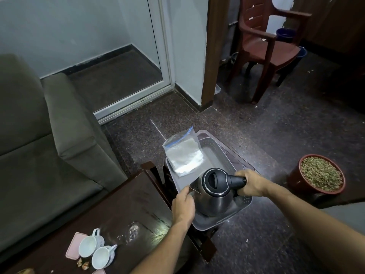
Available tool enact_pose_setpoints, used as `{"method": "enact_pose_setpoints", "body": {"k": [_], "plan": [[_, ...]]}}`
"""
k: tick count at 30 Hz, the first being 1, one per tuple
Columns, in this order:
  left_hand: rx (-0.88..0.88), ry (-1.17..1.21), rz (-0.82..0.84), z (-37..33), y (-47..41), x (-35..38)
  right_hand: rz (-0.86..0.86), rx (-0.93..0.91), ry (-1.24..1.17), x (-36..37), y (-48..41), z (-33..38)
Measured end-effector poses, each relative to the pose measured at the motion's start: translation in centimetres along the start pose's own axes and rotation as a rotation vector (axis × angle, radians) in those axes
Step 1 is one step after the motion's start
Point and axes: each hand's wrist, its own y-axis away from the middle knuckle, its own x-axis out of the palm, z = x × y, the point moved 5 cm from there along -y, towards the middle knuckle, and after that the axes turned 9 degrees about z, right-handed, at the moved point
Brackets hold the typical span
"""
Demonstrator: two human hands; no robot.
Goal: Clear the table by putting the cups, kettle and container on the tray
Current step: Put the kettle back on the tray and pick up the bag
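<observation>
A steel kettle [212, 196] with a black lid stands on the near end of a grey tray [221, 151]. My right hand [249, 183] grips its black handle. My left hand [183, 206] rests against the kettle's left side by the spout and the tray's rim. A clear zip bag [183, 153] with white contents lies on the tray's far left. Two white cups [96, 249] lie tipped on the dark wooden table [126, 204] at the lower left, beside a pink container lid [74, 246].
A grey sofa [39, 145] runs along the left. A clay pot [318, 175] filled with pebbles stands on the floor at right. A brown plastic chair [266, 46] stands at the back. Small scraps lie near the cups.
</observation>
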Motion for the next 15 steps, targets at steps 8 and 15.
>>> {"method": "enact_pose_setpoints", "body": {"k": [8,15], "plan": [[0.084,-0.060,-0.186,-3.2,-3.3,-4.9,0.140,0.173,0.525,-6.2,-1.6,2.7],[0.152,-0.117,-0.348,-7.5,-8.9,-7.9,-0.232,-0.216,0.410,-6.2,-9.1,16.4]]}}
